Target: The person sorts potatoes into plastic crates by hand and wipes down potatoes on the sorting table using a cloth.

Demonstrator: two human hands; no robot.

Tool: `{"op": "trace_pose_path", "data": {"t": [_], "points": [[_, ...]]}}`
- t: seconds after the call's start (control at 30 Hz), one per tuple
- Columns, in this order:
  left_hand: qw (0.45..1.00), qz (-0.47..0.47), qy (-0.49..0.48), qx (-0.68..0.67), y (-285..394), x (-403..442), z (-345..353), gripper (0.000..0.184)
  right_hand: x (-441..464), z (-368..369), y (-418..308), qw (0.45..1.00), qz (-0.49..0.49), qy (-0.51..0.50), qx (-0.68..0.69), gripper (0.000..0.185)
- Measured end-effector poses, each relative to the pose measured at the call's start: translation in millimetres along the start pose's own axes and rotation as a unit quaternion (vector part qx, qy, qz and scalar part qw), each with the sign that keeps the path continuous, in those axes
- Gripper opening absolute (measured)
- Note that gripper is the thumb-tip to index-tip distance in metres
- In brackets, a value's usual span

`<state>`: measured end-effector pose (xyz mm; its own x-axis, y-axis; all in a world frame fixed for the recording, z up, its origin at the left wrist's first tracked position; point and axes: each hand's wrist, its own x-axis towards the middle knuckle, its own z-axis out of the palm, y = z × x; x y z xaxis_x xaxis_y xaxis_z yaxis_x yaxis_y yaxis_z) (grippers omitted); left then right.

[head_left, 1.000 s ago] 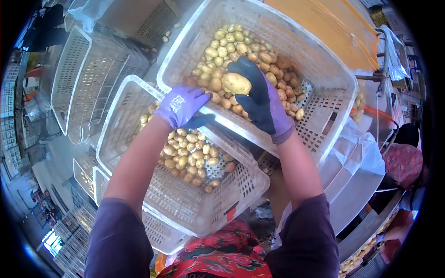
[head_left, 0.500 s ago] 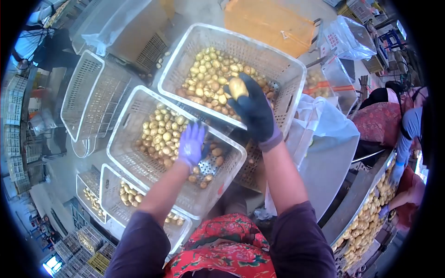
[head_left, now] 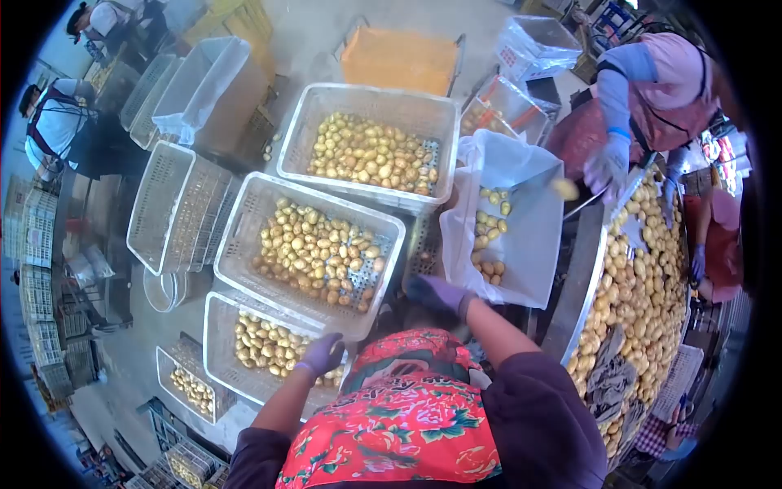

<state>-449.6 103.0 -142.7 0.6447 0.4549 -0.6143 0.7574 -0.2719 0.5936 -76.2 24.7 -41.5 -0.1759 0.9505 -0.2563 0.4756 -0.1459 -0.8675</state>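
Note:
My left hand (head_left: 323,353), in a purple glove, is low beside the front corner of the middle white crate (head_left: 230,244) and over the end of the lower crate (head_left: 213,330). Its fingers look loosely apart, and I see nothing in them. My right hand (head_left: 440,295), in a dark glove with a purple cuff, is between the middle crate and a plastic-lined box (head_left: 538,244). Motion blurs its fingers, so whether it holds anything is unclear. Small potatoes (head_left: 314,248) lie in the middle crate, and more fill part of the far crate (head_left: 289,143).
A blurred potato (head_left: 564,189) hangs in the air near a co-worker's gloved hand (head_left: 607,169). On the right stands a metal-edged sorting table (head_left: 582,326) heaped with potatoes and a grey cloth (head_left: 612,379). An empty crate (head_left: 155,208) stands at left.
Both hands have drawn back from over the crates towards my body. The potato that was in my right hand no longer shows there. My view has turned right, showing more of the sorting table.

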Motion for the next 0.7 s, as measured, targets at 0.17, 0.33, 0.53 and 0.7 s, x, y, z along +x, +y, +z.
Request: {"op": "trace_pose_path", "data": {"t": [0.17,0.33,0.53,0.7], "points": [[0.993,0.086,0.074,0.031,47.7,10.6,-29.4,0.043,-60.2,83.8,29.4,0.995,0.070,0.050,-0.042,0.023],[0.978,0.189,0.002,0.093,97.6,15.2,-11.7,0.038,-114.6,61.6,-39.6,0.962,0.212,0.089,0.149,0.028],[0.962,0.183,-0.202,-0.022,132.1,51.3,53.9,0.029,-182.4,63.9,-37.8,0.972,0.143,0.181,-0.039,0.038],[0.908,0.357,-0.191,0.108,255.2,41.5,102.9,0.030,-311.3,92.3,16.8,0.852,0.131,0.461,0.214,0.037]]}}
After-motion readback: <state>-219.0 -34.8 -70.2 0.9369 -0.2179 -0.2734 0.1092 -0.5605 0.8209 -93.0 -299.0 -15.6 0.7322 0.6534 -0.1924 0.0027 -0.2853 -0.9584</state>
